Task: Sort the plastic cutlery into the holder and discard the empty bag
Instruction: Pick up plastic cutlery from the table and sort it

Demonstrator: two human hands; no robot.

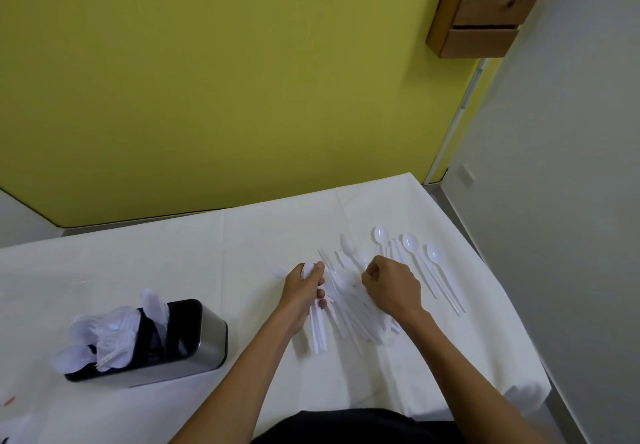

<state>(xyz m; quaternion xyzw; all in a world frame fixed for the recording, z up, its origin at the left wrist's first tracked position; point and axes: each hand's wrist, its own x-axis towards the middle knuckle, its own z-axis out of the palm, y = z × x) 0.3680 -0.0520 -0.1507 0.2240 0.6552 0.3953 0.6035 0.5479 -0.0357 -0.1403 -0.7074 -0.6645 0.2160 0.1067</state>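
White plastic cutlery (349,305) lies scattered on the white table, mostly between my two hands. My left hand (304,287) grips a bundle of white spoons (318,332), whose handles stick out below the fist. My right hand (391,286) is curled over the pile and pinches something small and white; what it is I cannot tell. Three loose spoons (412,246) lie to the right of my right hand. The steel and black cutlery holder (187,343) stands at the left, with white cutlery (107,336) filling its left compartments. No bag is in view.
The table (173,263) is covered in a white cloth and backs onto a yellow-green wall (242,80). Its right edge drops to a grey floor. A wooden drawer unit (485,7) hangs at the upper right. One spoon (278,270) lies just left of my left hand.
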